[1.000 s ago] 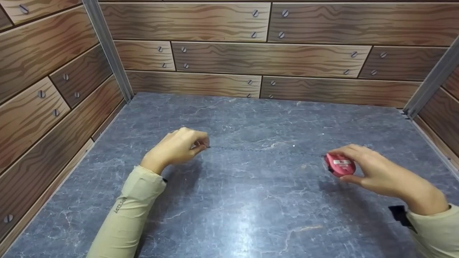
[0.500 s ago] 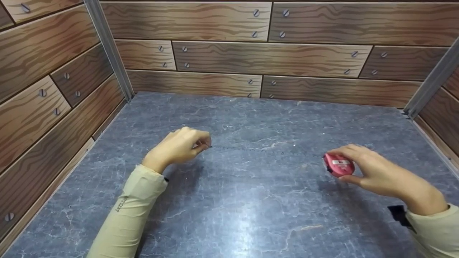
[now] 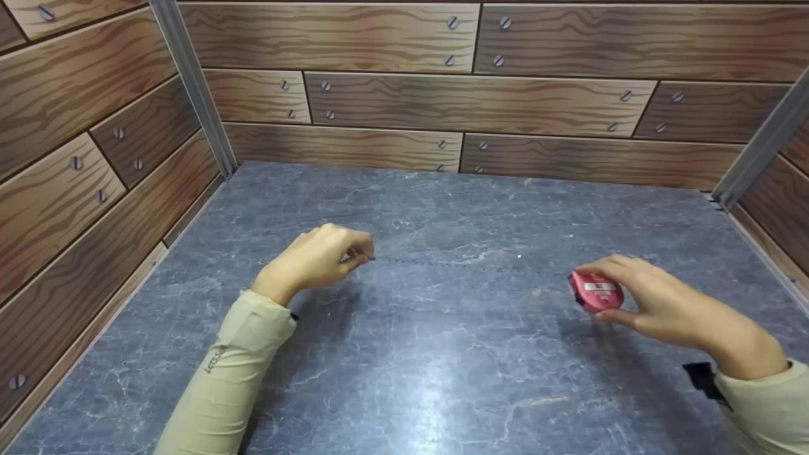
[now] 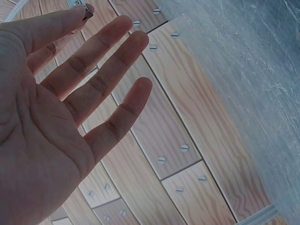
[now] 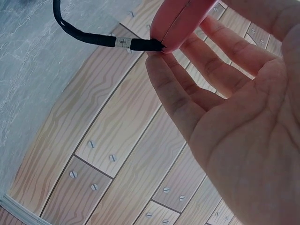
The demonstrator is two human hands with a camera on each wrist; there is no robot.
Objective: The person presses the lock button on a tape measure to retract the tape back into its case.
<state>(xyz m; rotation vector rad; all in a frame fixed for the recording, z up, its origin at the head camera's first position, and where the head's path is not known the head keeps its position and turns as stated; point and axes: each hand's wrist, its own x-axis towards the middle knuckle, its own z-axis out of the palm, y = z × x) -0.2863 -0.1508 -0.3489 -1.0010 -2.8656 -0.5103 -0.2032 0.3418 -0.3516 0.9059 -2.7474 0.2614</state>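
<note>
A pink tape measure [image 3: 596, 293] with a pale label is held above the table by my right hand [image 3: 673, 306], thumb on its near side and fingers on its far side. From its left side a thin tape blade [image 3: 450, 265], seen nearly edge-on, stretches across to my left hand [image 3: 319, 258]. That hand pinches the metal end hook [image 4: 78, 3] between thumb and forefinger, while its other fingers are spread in the left wrist view. A black wrist strap [image 5: 89, 36] with a small white tag hangs from the case in the right wrist view.
Beneath both hands lies a dark blue-grey marbled tabletop [image 3: 404, 354]. Wood-print panels [image 3: 379, 38] wall it in at the back, left and right. Grey metal posts [image 3: 196, 95] stand at the back corners.
My left hand has shifted slightly right and the tape measure slightly left, so the stretch of blade between them is a little shorter. Both grips are unchanged.
</note>
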